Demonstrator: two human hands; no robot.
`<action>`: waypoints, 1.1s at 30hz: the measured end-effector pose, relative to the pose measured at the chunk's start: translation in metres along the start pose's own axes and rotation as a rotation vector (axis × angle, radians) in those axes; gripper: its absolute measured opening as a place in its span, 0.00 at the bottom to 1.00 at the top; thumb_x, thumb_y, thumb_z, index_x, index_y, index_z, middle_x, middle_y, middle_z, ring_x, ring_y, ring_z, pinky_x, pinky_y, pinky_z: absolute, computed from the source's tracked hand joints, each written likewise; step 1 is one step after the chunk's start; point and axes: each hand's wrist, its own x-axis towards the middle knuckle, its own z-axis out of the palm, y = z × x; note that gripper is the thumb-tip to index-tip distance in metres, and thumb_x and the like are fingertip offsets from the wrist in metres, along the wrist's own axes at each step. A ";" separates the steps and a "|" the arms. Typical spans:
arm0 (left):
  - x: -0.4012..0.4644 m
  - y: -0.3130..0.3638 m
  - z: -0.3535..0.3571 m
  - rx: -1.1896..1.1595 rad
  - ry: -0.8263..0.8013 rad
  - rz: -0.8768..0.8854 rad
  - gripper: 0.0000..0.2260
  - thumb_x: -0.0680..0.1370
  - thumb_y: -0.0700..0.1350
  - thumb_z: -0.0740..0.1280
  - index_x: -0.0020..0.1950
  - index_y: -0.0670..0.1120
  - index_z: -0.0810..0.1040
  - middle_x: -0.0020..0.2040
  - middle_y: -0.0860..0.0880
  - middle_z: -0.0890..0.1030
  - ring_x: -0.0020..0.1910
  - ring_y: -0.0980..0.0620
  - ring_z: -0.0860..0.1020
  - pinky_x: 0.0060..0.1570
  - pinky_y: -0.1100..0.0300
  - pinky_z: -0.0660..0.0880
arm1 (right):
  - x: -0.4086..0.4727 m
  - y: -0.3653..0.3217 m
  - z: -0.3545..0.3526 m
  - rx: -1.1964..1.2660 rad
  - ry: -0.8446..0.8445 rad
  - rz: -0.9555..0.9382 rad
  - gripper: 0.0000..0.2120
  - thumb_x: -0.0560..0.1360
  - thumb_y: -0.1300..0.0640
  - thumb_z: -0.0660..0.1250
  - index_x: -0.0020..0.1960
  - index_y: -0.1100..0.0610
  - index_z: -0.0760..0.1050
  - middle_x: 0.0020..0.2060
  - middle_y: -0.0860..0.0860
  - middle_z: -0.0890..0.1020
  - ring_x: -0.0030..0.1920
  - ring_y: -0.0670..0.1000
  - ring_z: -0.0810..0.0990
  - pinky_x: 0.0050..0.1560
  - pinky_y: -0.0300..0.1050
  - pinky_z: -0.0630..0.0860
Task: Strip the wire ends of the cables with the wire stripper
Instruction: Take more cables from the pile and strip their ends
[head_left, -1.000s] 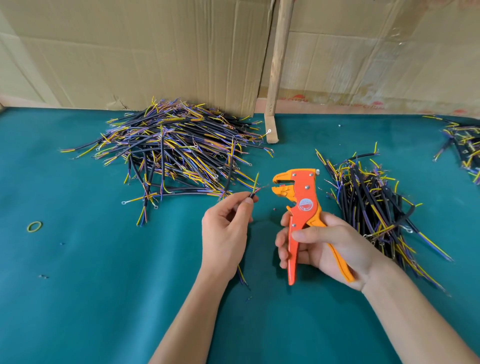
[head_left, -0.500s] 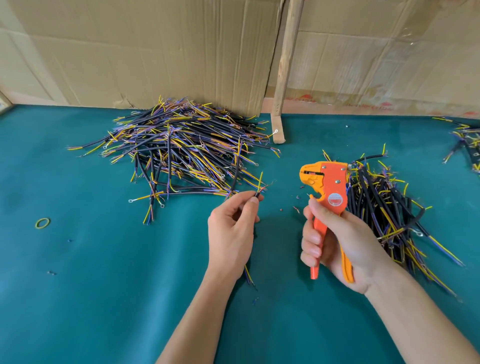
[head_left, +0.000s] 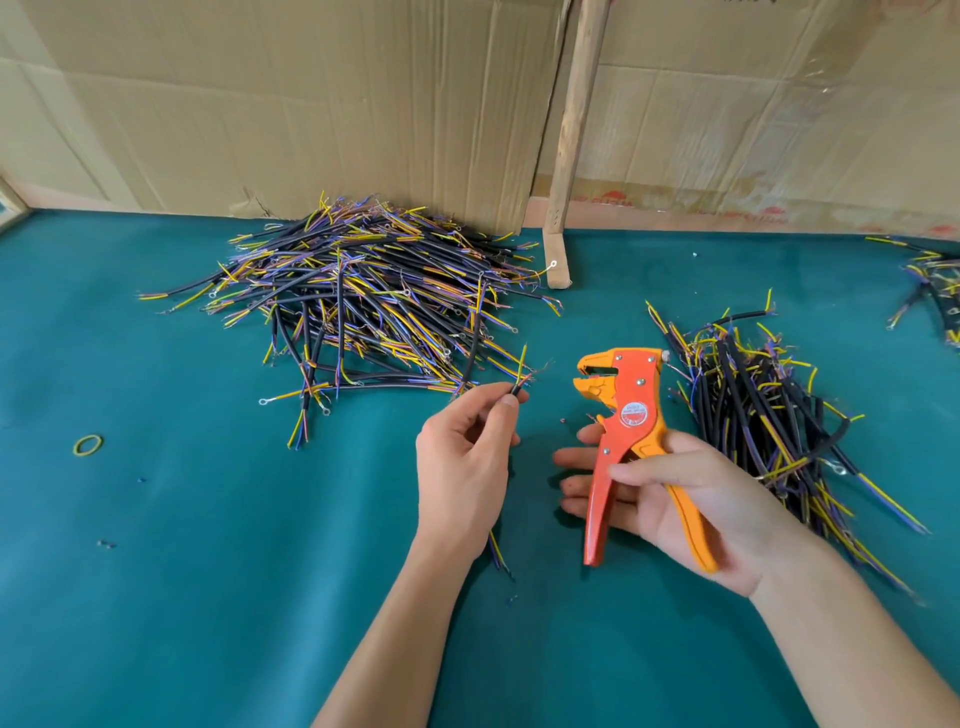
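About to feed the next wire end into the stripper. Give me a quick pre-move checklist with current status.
1. Cable held: ok, the left hand pinches it just below the fanned wire ends.
2. Wire stripper in the grip of the right hand: ok, handles spread.
3. Stripper mouth open: ok, a slot shows at the head.
4. Wire ends aimed at the mouth: not ok, they sit left of it, apart and angled upward.
5. Which of the wire ends are already stripped: cannot tell.

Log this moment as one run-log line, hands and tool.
left hand: pinches black cable | right hand: holds orange wire stripper, jaws open, apart from cable | stage: wire end not yet in jaws
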 end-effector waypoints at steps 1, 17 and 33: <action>0.000 0.000 0.000 0.008 0.000 -0.001 0.08 0.78 0.46 0.66 0.45 0.53 0.85 0.30 0.55 0.76 0.32 0.57 0.73 0.35 0.68 0.69 | -0.001 0.000 -0.002 0.053 -0.016 0.007 0.28 0.68 0.73 0.67 0.68 0.68 0.71 0.60 0.73 0.79 0.55 0.70 0.83 0.55 0.63 0.81; -0.001 0.000 0.000 0.178 -0.019 0.061 0.10 0.84 0.41 0.64 0.50 0.52 0.83 0.32 0.56 0.75 0.32 0.57 0.72 0.33 0.67 0.67 | -0.004 -0.003 0.012 -0.240 -0.002 -0.024 0.15 0.72 0.61 0.73 0.57 0.64 0.80 0.42 0.66 0.80 0.40 0.66 0.80 0.43 0.61 0.80; -0.002 0.002 0.001 0.276 -0.016 0.098 0.09 0.84 0.40 0.63 0.52 0.48 0.83 0.32 0.60 0.75 0.32 0.58 0.73 0.33 0.69 0.64 | -0.003 -0.004 0.015 -0.330 -0.041 -0.051 0.13 0.66 0.57 0.80 0.47 0.58 0.80 0.36 0.62 0.76 0.34 0.62 0.77 0.37 0.56 0.79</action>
